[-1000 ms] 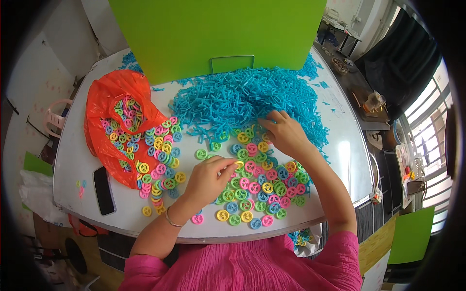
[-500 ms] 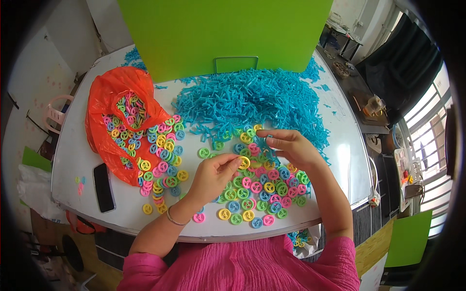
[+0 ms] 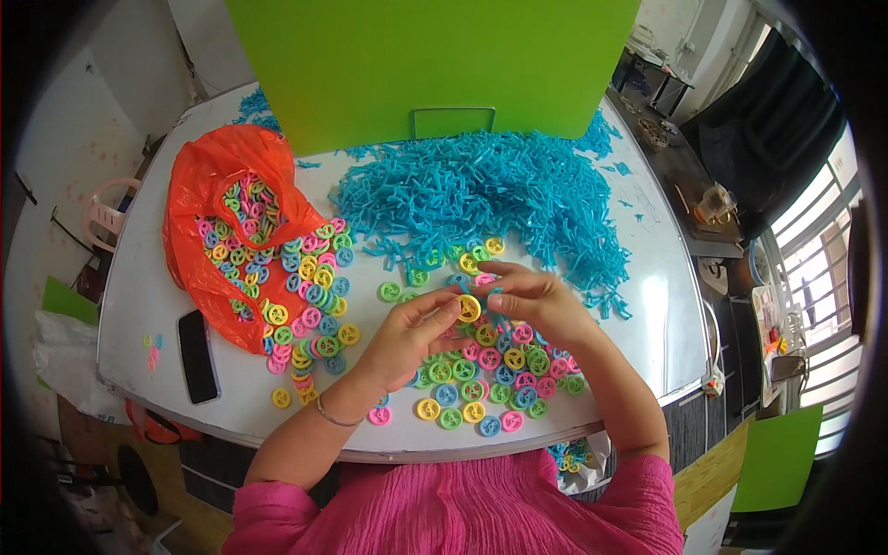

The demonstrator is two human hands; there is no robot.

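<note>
Head view shows me the yellow wheel (image 3: 470,308) held above the loose wheels (image 3: 513,377) in the near middle of the white desk (image 3: 653,314). The left hand (image 3: 407,340) has its fingers pinched closed on the wheel's left rim; the right hand (image 3: 546,303) has its fingers partly curled, nearly closed, seemingly on a thin blue piece (image 3: 497,293), much of it hidden. I judge the wheel light, stiff plastic, smooth enough to twist if caught at the very edge. I'd take it by the outer rim, thumb against forefinger, leaving the centre bare. The blue piece, like those in the far blue pile (image 3: 481,185), looks bendier, so I'd pinch it gently.
</note>
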